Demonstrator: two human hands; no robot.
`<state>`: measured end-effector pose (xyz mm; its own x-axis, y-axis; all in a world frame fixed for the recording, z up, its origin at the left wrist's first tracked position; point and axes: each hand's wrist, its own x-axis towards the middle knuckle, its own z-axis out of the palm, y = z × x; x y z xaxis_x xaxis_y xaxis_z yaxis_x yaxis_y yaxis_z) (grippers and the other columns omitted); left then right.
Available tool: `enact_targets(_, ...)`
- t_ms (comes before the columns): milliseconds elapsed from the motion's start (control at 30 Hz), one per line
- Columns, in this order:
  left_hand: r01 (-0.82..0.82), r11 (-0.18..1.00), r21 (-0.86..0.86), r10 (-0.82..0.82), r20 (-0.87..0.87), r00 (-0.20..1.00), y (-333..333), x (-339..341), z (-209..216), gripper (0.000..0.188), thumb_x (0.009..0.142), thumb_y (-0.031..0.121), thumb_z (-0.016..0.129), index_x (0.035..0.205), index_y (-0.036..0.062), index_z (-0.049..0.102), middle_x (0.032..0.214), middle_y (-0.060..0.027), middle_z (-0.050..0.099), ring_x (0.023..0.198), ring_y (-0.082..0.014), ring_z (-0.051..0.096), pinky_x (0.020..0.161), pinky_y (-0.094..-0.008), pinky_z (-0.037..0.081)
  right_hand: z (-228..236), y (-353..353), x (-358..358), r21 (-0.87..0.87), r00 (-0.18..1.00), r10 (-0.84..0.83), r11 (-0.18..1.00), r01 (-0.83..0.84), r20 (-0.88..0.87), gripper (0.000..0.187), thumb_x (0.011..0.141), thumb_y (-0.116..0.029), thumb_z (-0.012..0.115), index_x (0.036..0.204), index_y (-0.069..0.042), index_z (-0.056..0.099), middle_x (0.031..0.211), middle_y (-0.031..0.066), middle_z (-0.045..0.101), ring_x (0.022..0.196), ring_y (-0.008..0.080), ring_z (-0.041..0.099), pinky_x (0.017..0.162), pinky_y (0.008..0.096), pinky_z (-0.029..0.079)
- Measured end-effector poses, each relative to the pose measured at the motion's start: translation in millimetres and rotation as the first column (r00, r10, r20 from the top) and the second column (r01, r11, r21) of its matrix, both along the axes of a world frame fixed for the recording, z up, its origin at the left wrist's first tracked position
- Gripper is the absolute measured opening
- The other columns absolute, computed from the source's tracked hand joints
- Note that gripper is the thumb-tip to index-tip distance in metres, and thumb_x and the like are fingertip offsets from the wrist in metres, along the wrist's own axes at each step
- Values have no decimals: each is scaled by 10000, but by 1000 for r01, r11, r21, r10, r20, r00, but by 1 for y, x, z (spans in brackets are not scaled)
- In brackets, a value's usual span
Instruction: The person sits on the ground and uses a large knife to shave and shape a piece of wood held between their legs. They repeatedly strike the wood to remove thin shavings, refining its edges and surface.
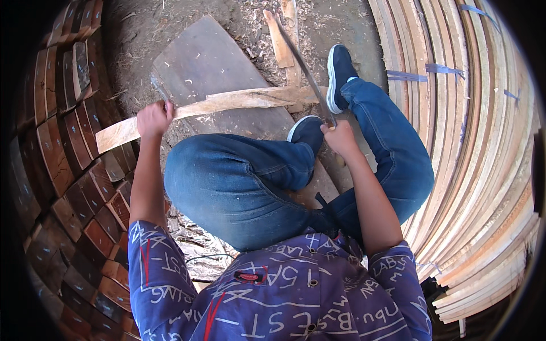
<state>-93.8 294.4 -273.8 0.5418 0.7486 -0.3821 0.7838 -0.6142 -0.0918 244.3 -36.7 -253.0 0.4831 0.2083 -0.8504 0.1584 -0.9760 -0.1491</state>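
Observation:
A long, pale, rough wooden slat (233, 101) lies crosswise in front of me, over a broad grey board (210, 59) on the ground. My left hand (155, 119) is closed over the slat near its left end. Just beyond those knuckles shows a thin pale strip, too small to identify. My right hand (339, 138) grips a long, narrow, dark-bladed knife (307, 71) by its handle. The blade points away and up to the left, crossing above the slat's right end. Most of the handle is hidden in my fist.
Stacked dark wood blocks (57, 142) rise along the left. Long pale slats (449, 113), bundled with purple ties, curve along the right. Shavings (256, 37) and wood offcuts (281, 48) lie ahead. My bent legs (222, 187) and dark shoes (340, 71) are close to the slat.

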Motion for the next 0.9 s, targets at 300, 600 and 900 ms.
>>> enact_targets(300, -21, 1000, 8, 21, 3, 1000, 2, 3, -4, 444, 891, 402, 476, 693, 67, 689, 642, -207, 636, 617, -367, 652, 612, -457, 530, 48, 52, 3, 411, 984, -163, 894, 176, -68, 333, 851, -268, 683, 841, 64, 659, 659, 163, 641, 600, 267, 652, 600, 383, 483)
enact_targets(600, -7, 1000, 0, 7, 5, 1000, 2, 2, -2, 443, 885, 411, 478, 708, 63, 687, 648, -199, 641, 623, -364, 654, 619, -457, 532, -8, -26, -17, -168, 971, 209, 968, -189, 113, 265, 816, -196, 669, 865, 64, 686, 852, 274, 676, 857, 411, 665, 791, 443, 502)
enact_targets(900, -37, 999, -7, 36, -24, 999, 2, 1, -5, 448, 884, 417, 468, 710, 71, 692, 648, -193, 643, 625, -352, 659, 626, -440, 538, 49, 53, -21, 573, 987, -133, 818, 59, 88, 302, 855, -243, 687, 857, 59, 679, 729, 187, 676, 668, 313, 654, 660, 393, 490)
